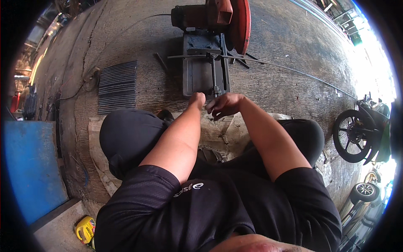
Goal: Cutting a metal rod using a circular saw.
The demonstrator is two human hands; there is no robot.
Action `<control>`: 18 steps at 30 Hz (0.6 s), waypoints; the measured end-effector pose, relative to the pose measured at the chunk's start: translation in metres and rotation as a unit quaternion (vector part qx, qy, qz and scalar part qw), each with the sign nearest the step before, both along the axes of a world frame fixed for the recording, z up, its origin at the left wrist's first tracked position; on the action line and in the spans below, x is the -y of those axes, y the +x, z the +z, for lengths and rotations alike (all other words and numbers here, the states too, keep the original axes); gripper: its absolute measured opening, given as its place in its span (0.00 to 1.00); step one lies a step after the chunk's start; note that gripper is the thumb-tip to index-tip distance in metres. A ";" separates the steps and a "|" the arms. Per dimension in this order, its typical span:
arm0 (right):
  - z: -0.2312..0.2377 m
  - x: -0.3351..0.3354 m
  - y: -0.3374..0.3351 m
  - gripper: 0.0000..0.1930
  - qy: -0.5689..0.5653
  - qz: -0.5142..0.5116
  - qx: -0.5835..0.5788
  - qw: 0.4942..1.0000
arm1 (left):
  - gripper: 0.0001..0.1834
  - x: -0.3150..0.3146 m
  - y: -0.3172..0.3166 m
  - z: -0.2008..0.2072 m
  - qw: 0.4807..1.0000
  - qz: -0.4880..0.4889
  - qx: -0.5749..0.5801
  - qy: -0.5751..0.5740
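Note:
A cut-off saw with a red blade guard [241, 27] stands ahead of me on a dark metal base [194, 77]. Its vise screw [213, 73] runs toward me, ending in a handle near my hands. A long thin metal rod [289, 68] lies across the vise and stretches far to the right. At the front edge of the base, my left hand [197, 100] is closed in a fist; whatever it may hold is hidden. Beside the screw's near end hangs my right hand [226, 103], palm down, its fingers loosely bent and apart, with nothing visible in them.
Several cut rods lie in a neat row [118, 86] on the left. One short piece [160, 61] rests by the base. A power cord [142, 19] trails leftward. Far right stands a motorcycle wheel [354, 135]; a blue panel [33, 168] is at left, a yellow container [85, 229] below.

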State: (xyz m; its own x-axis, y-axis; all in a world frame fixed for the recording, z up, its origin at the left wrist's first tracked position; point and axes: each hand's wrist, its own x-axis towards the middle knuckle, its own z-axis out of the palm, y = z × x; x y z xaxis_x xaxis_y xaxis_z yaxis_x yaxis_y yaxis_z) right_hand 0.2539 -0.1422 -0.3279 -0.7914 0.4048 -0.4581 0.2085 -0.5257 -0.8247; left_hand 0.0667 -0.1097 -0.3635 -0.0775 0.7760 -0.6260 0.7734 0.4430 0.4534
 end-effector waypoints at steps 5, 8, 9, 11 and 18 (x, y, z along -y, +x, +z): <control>0.021 0.021 0.002 0.26 -0.156 0.107 0.196 0.962 | 0.25 0.000 0.001 -0.002 0.999 0.030 0.023 0.008; 0.010 0.025 0.017 0.15 -0.078 -0.082 0.425 0.898 | 0.25 0.003 0.003 -0.012 0.993 -0.098 0.062 0.013; 0.003 0.023 0.021 0.12 -0.084 -0.168 0.466 0.864 | 0.18 0.005 0.004 -0.017 0.982 -0.163 0.065 0.076; -0.010 0.021 0.028 0.10 -0.106 -0.189 0.458 0.862 | 0.17 0.007 0.009 -0.028 0.984 -0.149 0.099 0.022; -0.004 0.019 0.011 0.09 -0.126 -0.215 0.424 0.870 | 0.15 -0.001 0.009 -0.045 0.957 -0.276 0.030 0.081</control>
